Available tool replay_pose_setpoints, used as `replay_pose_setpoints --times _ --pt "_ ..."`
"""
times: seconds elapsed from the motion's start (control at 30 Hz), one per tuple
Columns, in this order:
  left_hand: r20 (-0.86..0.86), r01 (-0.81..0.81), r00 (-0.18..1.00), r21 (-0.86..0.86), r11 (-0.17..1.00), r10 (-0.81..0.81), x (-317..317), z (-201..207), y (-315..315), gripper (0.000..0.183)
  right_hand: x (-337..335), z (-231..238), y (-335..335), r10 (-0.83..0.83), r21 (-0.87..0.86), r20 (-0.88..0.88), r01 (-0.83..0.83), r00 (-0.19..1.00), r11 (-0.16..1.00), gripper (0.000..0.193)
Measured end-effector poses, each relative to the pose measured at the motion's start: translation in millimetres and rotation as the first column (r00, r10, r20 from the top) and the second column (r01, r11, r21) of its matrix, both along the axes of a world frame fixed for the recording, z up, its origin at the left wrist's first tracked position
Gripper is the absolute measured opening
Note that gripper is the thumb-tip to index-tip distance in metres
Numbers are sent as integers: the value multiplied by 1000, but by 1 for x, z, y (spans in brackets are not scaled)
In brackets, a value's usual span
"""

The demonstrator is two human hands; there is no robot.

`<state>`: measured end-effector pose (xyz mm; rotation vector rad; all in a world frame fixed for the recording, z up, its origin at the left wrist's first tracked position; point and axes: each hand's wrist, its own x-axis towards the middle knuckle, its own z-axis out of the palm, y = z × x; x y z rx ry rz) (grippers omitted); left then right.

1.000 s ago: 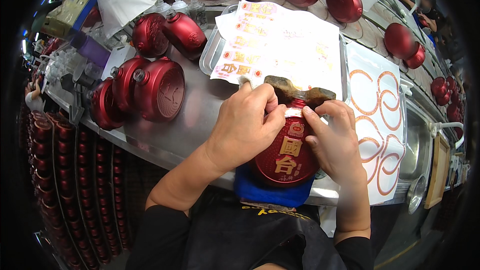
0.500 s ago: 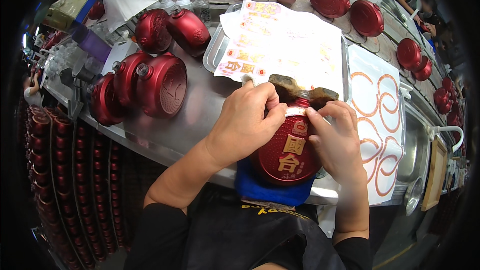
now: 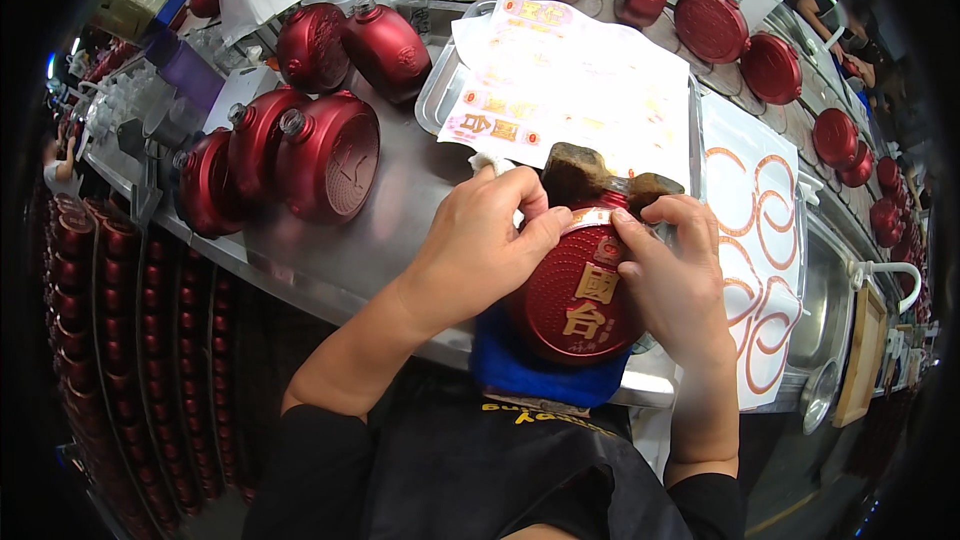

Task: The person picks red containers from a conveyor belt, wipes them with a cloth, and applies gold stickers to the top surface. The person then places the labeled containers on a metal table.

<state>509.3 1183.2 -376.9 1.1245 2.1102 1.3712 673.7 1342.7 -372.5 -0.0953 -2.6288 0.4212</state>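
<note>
A round, flat red bottle with raised gold characters leans back in front of me. Its neck lies at a dark, worn two-lobed rest, and a blue cloth is under its lower end. Across the bottle's shoulder curves a narrow pale label strip. My left hand is closed, thumb and forefinger at the strip's left end. A bit of white cloth sticks out from its fingers. My right hand is closed, its thumb pressing the strip's right end, other fingers curled behind.
Several red bottles stand to the left on the metal table. A tray bears printed label sheets. On the right lies a sheet of curved orange strips, beside a sink. More bottles stand on the far conveyor.
The strip now bends along the bottle's shoulder, where it looked straighter before. Both hands stay at its ends. Bottles on the far conveyor have shifted right, and the view has moved slightly.
</note>
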Motion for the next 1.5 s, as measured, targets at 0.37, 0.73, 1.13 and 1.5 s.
replay_pose_setpoints --times 0.37,0.73,1.13,1.5 --pt "81 95 991 148 985 -107 1 -17 -36 23 -10 8 -10 -13 60 56 10 998 998 46" --pt "11 17 1000 199 980 -19 15 -26 -46 23 -17 11 -19 -16 107 97 6 995 994 55" --pt "-5 48 999 147 988 -48 19 -28 -53 16 -23 16 -21 6 153 109 -23 994 988 52" --pt "34 -36 999 108 993 33 33 -37 -62 17 -26 13 -22 52 132 60 -60 997 989 51"
